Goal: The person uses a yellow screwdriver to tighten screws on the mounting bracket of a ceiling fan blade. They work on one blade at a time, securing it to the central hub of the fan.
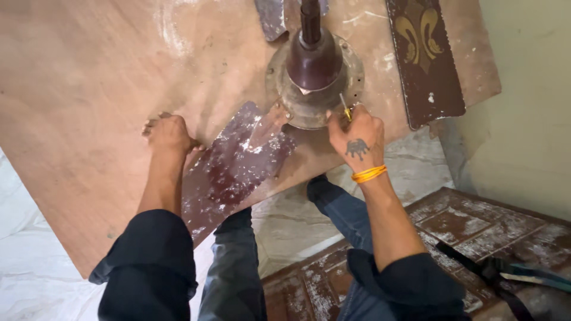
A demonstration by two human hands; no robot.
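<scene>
Head view, with the fan motor hub (314, 77) as our landmark. We see the round metal hub sitting on a large plywood sheet (89, 89), a dark maroon housing and rod rising from its middle toward the top edge of the frame.

Our right hand (357, 135) sits at the hub's near right rim, fingers pinched shut around a thin screwdriver with a yellow handle (345, 110) whose tip meets the flange. A yellow band circles that wrist.

Our left hand (168, 134) lies well left of the hub, palm down and pressed flat on the plywood, grasping nothing, just beside the outer end of a maroon fan blade (232, 169). That dusty blade runs from the hub's near left edge down toward the plywood's near edge.

A 2nd blade with a gold emblem (423, 59) lies right of the hub, its end overhanging the plywood edge. A 3rd blade's stub (270, 18) shows behind the hub.

Left of the hub, wide bare plywood. Below and right of it, a carved wooden panel (464, 232) on the pale floor carries dark-handled tools (505, 273).
</scene>
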